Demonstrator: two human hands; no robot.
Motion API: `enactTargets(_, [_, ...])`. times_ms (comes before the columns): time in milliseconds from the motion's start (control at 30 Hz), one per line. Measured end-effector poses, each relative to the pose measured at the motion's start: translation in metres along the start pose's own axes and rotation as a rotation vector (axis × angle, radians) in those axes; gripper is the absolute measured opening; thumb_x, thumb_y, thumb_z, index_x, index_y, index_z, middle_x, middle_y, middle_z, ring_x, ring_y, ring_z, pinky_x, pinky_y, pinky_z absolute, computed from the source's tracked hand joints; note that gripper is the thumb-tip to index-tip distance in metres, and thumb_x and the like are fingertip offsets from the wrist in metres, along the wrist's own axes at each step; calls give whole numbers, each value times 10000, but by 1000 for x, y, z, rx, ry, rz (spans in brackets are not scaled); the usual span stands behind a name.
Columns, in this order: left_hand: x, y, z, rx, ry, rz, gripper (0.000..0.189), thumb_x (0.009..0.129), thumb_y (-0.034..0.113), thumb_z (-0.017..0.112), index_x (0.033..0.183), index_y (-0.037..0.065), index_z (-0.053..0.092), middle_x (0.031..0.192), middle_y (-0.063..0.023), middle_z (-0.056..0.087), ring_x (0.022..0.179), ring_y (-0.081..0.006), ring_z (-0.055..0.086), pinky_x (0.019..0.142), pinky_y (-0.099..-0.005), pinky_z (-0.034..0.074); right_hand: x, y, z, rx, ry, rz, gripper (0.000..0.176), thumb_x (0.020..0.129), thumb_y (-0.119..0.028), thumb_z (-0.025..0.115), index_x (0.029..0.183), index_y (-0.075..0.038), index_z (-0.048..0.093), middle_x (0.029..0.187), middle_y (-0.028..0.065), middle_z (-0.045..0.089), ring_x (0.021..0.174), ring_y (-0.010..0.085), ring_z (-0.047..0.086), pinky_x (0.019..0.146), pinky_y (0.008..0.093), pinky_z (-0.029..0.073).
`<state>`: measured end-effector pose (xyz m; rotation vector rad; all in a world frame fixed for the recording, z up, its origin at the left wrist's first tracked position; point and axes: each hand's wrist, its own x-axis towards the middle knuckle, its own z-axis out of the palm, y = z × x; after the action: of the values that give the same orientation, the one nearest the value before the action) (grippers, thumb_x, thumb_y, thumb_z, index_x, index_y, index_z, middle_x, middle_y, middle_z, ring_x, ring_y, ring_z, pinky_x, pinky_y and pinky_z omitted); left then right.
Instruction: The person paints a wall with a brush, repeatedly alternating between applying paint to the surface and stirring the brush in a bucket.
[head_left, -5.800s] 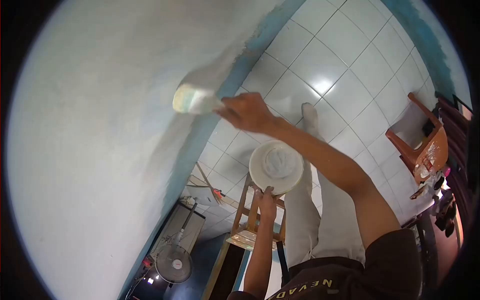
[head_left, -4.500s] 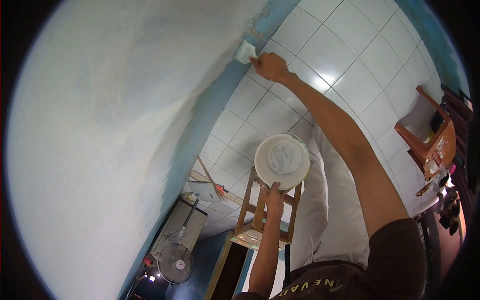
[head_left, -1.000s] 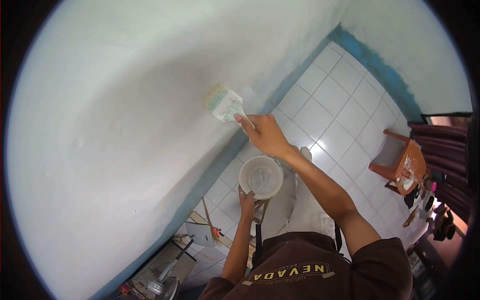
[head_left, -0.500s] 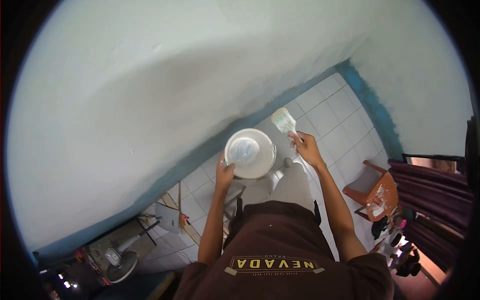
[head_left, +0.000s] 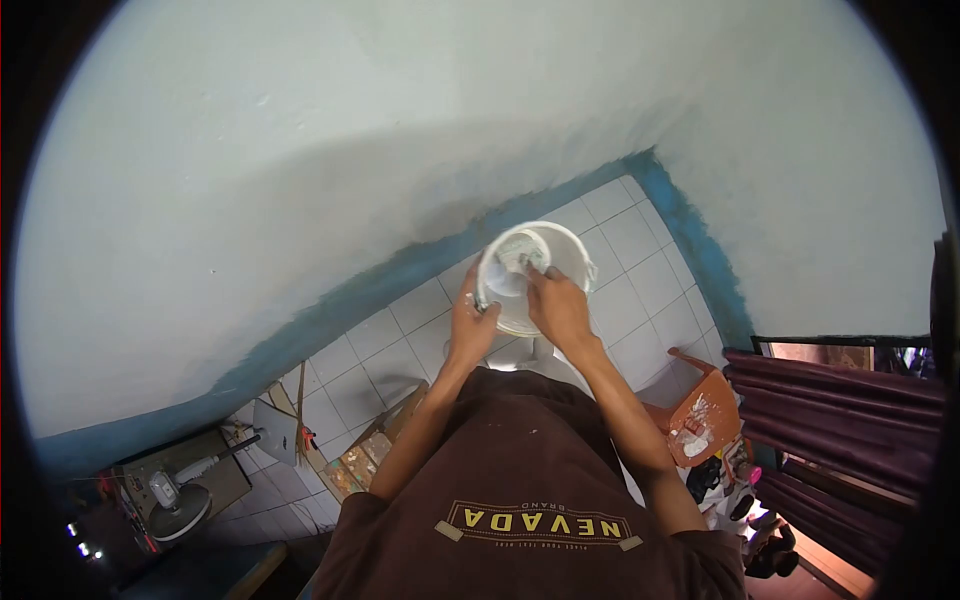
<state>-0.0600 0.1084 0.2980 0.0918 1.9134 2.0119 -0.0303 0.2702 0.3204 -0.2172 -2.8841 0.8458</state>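
Observation:
My left hand [head_left: 474, 318] grips the left rim of a white bucket [head_left: 570, 262], its fingers closed around the edge. The bucket hangs in front of my body, tilted so that I look down into it. Over its right side reaches my right hand [head_left: 558, 308], closed on the handle of a paintbrush [head_left: 520, 250]. The brush head is down inside the bucket, coated in pale paint. Whitish paint lies at the bottom, partly covered by the brush and my fingers.
Ahead rises a pale wall [head_left: 350, 190] with a blue band [head_left: 300, 335] along its foot. An orange chair [head_left: 705, 405] with white splashes stands at the right, near a dark curtain [head_left: 830, 400]. A fan [head_left: 180, 510] is at lower left, above white floor tiles [head_left: 625, 240].
The paintbrush has gone from the air right of the bucket down into it with my right hand. The bucket has shifted slightly right and up in view, and the camera has turned.

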Motion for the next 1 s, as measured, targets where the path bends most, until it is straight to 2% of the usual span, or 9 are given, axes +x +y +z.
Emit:
enactTargets(133, [0, -10, 33, -26, 27, 16, 794, 786, -165, 469, 1543, 25, 325, 1503, -170, 440, 1403, -251, 419, 1152, -336, 329, -11, 30, -16, -147, -377, -117, 340, 809, -75, 604, 1122, -46, 734, 921, 244, 687, 767, 397, 699, 686, 481, 560])
enactTargets(233, [-5, -25, 54, 19, 93, -1, 799, 796, -168, 467, 1544, 81, 334, 1471, -138, 454, 1337, -240, 472, 1069, -320, 453, -19, 55, -52, -120, -370, -114, 317, 807, -75, 613, 1094, -53, 747, 935, 244, 687, 768, 392, 700, 691, 483, 560])
enactTargets(367, [-12, -23, 77, 19, 68, 45, 778, 797, -163, 474, 1530, 72, 362, 1462, -136, 471, 1347, -233, 461, 1086, -321, 413, -20, 79, -36, 1, -65, -54, 348, 822, -79, 625, 1157, -75, 720, 900, 220, 679, 777, 404, 685, 701, 487, 555])
enactTargets(433, [-17, -18, 97, 97, -4, 100, 778, 776, -147, 472, 1528, 11, 347, 1502, -174, 456, 1427, -265, 400, 1164, -342, 303, -23, 91, -34, 44, -93, -108, 353, 836, -84, 623, 1179, -83, 707, 909, 218, 679, 806, 418, 678, 711, 489, 552])
enactTargets(533, [-18, -17, 96, 81, -14, 73, 790, 767, -154, 477, 1529, 10, 348, 1506, -171, 458, 1429, -259, 396, 1167, -338, 296, -17, 108, -50, -9, -457, -352, 315, 830, -91, 630, 1130, -84, 725, 947, 217, 691, 844, 405, 677, 733, 507, 543])
enactTargets(733, [-36, -23, 103, 88, 9, 39, 795, 758, -153, 510, 1523, 2, 357, 1502, -170, 466, 1416, -247, 417, 1162, -330, 304, -22, 114, -55, -9, -336, -240, 305, 822, -82, 635, 1110, -90, 733, 928, 206, 689, 849, 392, 678, 755, 508, 537])
enactTargets(833, [-30, -19, 104, 144, 17, 10, 739, 764, -117, 512, 1486, 6, 417, 1416, -164, 542, 1339, -244, 496, 1135, -321, 346, -36, 117, -34, -22, -291, -226, 273, 831, -80, 634, 1081, -87, 743, 927, 201, 694, 863, 398, 670, 782, 506, 528])
enactTargets(900, [-28, -1, 93, 159, -89, -76, 668, 768, -76, 505, 1428, 25, 490, 1296, -149, 609, 1231, -230, 561, 1098, -322, 387, -31, 126, -39, 162, -422, -521, 246, 784, -103, 664, 1008, -86, 765, 861, 185, 697, 784, 388, 682, 741, 516, 539])
enactTargets(1000, [-27, 11, 77, 232, -165, -116, 658, 777, -35, 518, 1428, 60, 503, 1250, -112, 617, 1138, -181, 588, 960, -305, 485, -23, 126, -67, 63, -533, -482, 212, 790, -105, 663, 969, -82, 772, 813, 179, 694, 802, 385, 678, 736, 509, 538])
